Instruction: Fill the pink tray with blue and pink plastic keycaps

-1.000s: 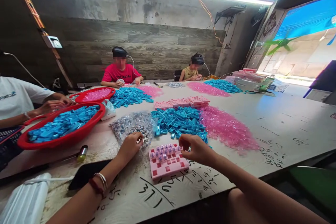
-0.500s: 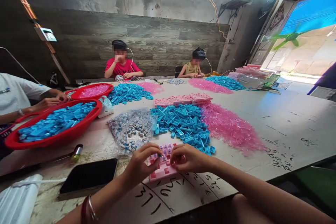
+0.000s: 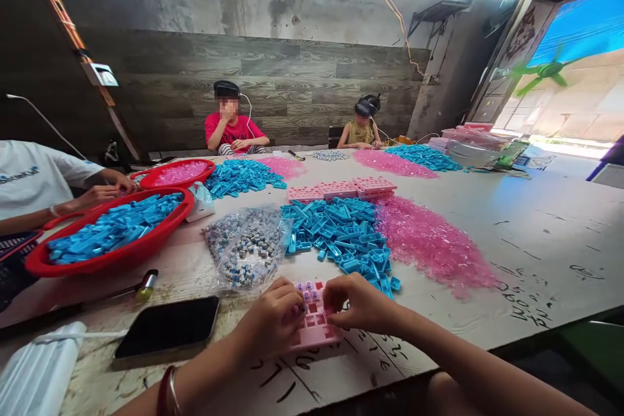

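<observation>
Near the desk's point(image 3: 511, 214) front edge sits a pink tray point(image 3: 316, 338). The left hand point(image 3: 277, 316) and right hand point(image 3: 363, 302) bend their fingers over it; whether gripping, I cannot tell. Several nearer holes point(image 3: 311, 321) are bare; small pieces point(image 3: 308, 291) fill some far ones.

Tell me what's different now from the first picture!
The left hand moved right and closer, from the bag of little parts to the pink tray; I can't tell if it holds anything. The person in the red shirt raised a hand. The right hand stayed at the tray's right side. The bag, blue pieces and pink pieces stayed put.
</observation>
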The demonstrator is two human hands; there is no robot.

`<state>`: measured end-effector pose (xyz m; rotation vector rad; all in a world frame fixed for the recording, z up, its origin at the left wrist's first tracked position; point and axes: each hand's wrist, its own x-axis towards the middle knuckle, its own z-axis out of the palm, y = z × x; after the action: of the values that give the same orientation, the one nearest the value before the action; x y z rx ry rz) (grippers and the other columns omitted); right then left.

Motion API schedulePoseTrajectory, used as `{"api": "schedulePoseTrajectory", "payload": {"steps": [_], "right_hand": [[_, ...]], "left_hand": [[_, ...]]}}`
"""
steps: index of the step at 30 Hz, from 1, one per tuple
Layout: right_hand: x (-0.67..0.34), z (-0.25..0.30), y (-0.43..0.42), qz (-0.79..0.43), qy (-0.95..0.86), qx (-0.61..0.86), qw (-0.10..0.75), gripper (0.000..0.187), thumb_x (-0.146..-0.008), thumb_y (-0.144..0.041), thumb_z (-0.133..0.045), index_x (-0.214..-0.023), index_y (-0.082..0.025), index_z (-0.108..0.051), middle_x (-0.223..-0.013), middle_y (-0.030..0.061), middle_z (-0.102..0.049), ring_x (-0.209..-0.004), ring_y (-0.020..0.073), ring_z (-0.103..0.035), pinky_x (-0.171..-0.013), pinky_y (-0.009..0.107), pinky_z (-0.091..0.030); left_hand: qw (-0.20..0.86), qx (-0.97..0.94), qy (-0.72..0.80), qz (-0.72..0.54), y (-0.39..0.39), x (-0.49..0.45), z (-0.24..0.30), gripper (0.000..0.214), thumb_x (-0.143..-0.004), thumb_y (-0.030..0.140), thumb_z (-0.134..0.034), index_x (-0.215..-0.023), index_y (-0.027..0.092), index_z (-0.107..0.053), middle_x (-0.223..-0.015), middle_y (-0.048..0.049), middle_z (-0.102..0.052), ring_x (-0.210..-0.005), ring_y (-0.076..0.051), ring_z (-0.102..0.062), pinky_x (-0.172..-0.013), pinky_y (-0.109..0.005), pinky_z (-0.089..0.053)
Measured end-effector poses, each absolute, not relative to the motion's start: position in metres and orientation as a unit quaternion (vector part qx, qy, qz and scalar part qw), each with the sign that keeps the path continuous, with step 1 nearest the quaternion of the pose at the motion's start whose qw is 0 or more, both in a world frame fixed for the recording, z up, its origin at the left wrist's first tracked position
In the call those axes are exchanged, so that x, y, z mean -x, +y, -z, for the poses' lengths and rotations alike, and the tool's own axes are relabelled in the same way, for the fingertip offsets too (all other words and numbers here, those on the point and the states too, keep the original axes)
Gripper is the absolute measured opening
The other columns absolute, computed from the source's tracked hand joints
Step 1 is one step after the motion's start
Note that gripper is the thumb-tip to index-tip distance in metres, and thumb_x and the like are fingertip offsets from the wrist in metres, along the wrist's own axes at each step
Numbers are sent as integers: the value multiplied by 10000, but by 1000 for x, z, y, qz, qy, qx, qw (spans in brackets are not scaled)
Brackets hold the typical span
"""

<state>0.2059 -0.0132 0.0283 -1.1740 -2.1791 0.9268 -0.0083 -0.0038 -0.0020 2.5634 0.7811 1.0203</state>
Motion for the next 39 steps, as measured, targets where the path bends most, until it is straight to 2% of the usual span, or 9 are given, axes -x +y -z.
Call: {"api": "schedulePoseTrajectory", "payload": {"steps": [5, 9, 12, 22, 31, 39], "right_hand": [[-204, -30, -12, -295, -818, 423, 254, 134, -597, -51, -600, -664, -157, -648, -564, -34, -560, -533, 92, -488, -500, 187, -373], [-204, -33, -11, -266, -823, 428, 261, 111, -620, -76, -625, -681, -165, -652, -565, -37, -550, -537, 92, -482, -509, 190, -365], [-205, -32, -9, -266, -825, 424, 260, 110, -627, -74, -634, -692, -160, -650, -582, -35, -558, -548, 92, -490, -521, 193, -370], [-199, -20, -7, -288, -831, 383, 283, 148, -627, -42, -623, -712, -158, -660, -658, -2, -647, -600, 114, -568, -579, 212, -439], [-199, -21, -6, -274, -829, 385, 298, 182, -640, -39, -613, -757, -164, -674, -667, 1, -664, -607, 119, -603, -592, 218, -469], [-197, -22, -7, -264, -840, 373, 293, 138, -674, -80, -632, -779, -164, -668, -663, 3, -660, -596, 119, -611, -592, 223, -467]], "left_hand": [[71, -894, 248, -367, -4, 7, 2, 99, -828, 119, -516, -815, 163, -603, -809, -45, -624, -859, -185, -496, -802, -331, -444], [-12, -917, 234, -322, -5, 8, 1, 126, -832, 135, -517, -917, 168, -605, -828, -46, -616, -854, -199, -493, -805, -363, -424], [-49, -925, 259, -275, -6, 10, 2, 87, -836, 163, -531, -871, 174, -610, -845, -48, -595, -867, -210, -486, -828, -394, -388], [-14, -905, 296, -304, -5, 10, 7, 110, -808, 128, -541, -769, 191, -621, -776, -16, -602, -788, -172, -508, -831, -392, -299], [-18, -914, 300, -272, -8, 11, 4, 91, -817, 137, -539, -778, 178, -611, -821, -34, -603, -810, -182, -524, -830, -396, -309], [20, -905, 304, -298, -8, 11, 1, 149, -846, 105, -518, -831, 194, -637, -806, -16, -633, -800, -164, -545, -817, -361, -333]]}}
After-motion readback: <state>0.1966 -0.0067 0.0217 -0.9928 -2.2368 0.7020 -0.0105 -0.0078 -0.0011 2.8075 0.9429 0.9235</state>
